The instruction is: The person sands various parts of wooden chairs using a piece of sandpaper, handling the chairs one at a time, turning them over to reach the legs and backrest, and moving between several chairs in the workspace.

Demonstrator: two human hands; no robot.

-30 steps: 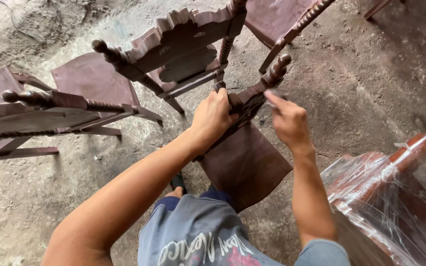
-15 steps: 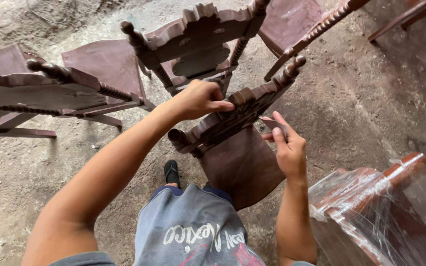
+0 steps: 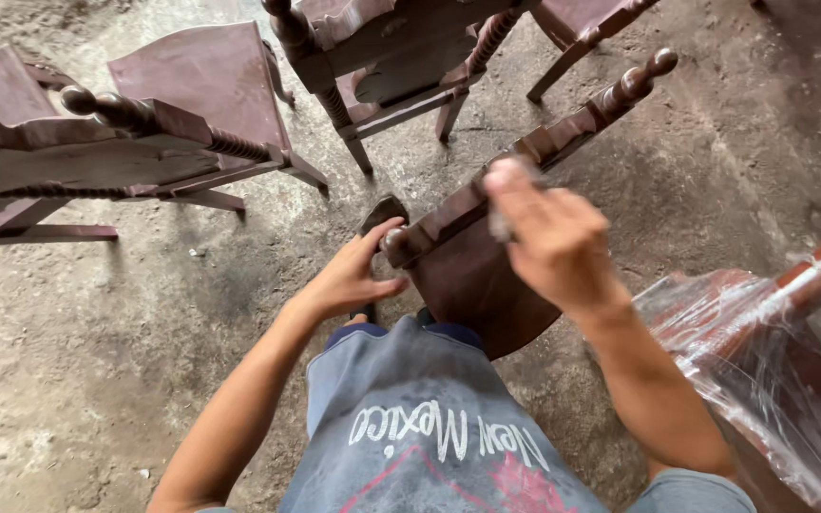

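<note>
- Rough grey concrete floor, dusty and pitted, fills the view and carries all the furniture.
- Dark reddish-brown carved wooden chair stands just in front of the person's lap. Its top rail runs diagonally from a rounded end at lower left up to a turned finial at upper right. The flat seat panel lies below the rail, next to the grey shorts.
- Second brown chair with a spiral-turned back rail stands at left, well apart from the held chair.
- Third brown chair with a carved backrest stands at top centre, its legs on the floor.
- Corner of a fourth chair seat shows at the top edge.
- Reddish furniture piece wrapped in clear plastic film sits at lower right, just beside the right forearm.
- Right hand: hovers over the middle of the top rail, fingers curled around a small pale scrap pressed to the wood. Grip clenched on that scrap; the hand is motion-blurred, so the scrap's material cannot be told.
- Left hand: grip grasping the rounded lower-left end of the rail, thumb above, fingers beneath.
- Dark sandal toe shows on the floor just beyond the left hand.
</note>
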